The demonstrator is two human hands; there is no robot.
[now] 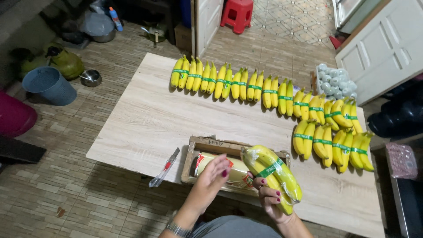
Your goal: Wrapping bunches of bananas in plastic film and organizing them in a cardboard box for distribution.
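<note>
— What have we got in our hands?

— Our right hand (269, 200) is curled under a wrapped banana bunch (273, 174), gripping it just above the wooden box (192, 155). Our left hand (212, 175) rests fingers together on the film roll (235, 173) inside that box.

— And around the box?

— A box cutter (165, 169) lies just left of it; rows of banded bananas (246, 84) lie beyond it on the table (141, 123).

The right hand (273, 200) holds a wrapped banana bunch (273, 174). The left hand (211, 176) touches the roll (235, 174) in a wooden box (207, 145). More bananas (246, 83) lie on the worktop (145, 123).
</note>
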